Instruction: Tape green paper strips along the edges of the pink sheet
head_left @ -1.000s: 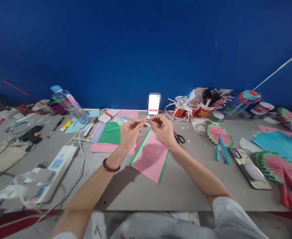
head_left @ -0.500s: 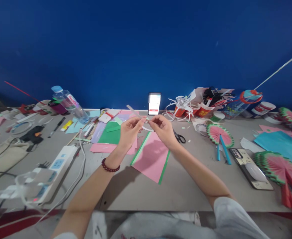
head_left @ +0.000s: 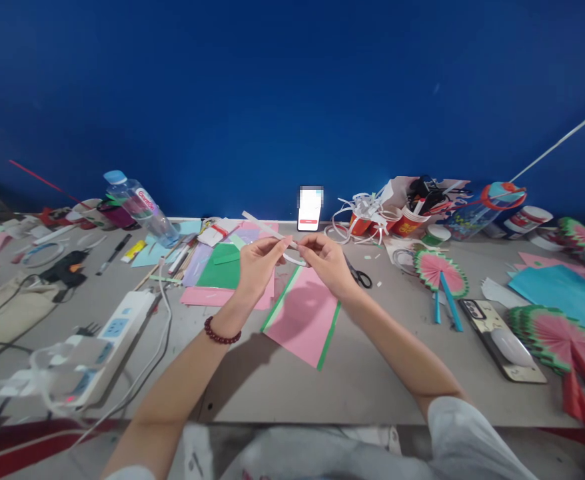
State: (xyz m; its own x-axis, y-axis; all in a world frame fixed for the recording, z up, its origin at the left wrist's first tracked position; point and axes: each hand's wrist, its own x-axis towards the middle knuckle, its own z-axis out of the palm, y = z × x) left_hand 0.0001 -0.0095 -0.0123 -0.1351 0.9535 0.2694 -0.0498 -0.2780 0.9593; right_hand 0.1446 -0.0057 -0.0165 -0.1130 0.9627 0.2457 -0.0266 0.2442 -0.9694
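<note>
My left hand [head_left: 260, 265] and my right hand [head_left: 326, 264] are raised close together, fingertips pinched on a narrow white strip [head_left: 257, 221]. One end of the strip sticks out up and left past my left fingers, and a curved length hangs between the hands. Whether it is tape or paper I cannot tell. Below them on the table lies a pink paper sheet [head_left: 305, 313] with green strips along its two long sides. Black-handled scissors [head_left: 362, 277] lie just right of my right hand, partly covered by it.
A lit phone [head_left: 310, 210] stands against the blue wall. Left are a power strip [head_left: 115, 333], a plastic bottle [head_left: 145, 210], a glue gun [head_left: 65, 267] and green paper [head_left: 217, 270]. Right are pink-and-green paper fans [head_left: 441, 270], cups of white strips [head_left: 365, 217] and a phone under a mouse [head_left: 512, 347].
The strip's free end has swung left and lies at a flatter angle. My fingertips have shifted slightly; both hands stay in nearly the same place.
</note>
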